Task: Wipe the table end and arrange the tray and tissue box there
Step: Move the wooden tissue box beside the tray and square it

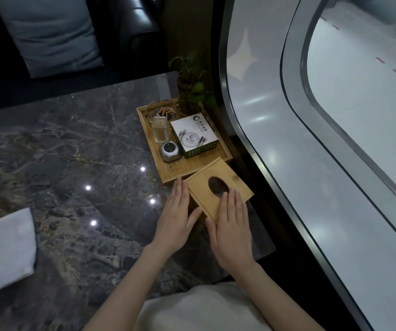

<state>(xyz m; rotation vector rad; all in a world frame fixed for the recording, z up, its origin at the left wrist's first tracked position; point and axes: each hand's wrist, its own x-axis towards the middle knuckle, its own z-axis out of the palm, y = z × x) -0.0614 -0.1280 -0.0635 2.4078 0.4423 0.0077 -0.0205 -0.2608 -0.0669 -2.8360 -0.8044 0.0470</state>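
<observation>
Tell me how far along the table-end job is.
Done: the tray sits at the table end. In hand: left hand and right hand press flat on the tissue box, angled against the tray. Left: squaring the box.

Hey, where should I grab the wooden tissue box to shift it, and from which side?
Clasp the wooden tissue box by its two long side walls, coming from the near end. The oval hole on top gives no hold, the wooden tray blocks its far corner, and both hands already flank it.

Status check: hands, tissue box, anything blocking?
Left hand flat against tissue box side, right hand flat on top. Box askew, far corner over the tray edge. White cloth lies far left.
</observation>
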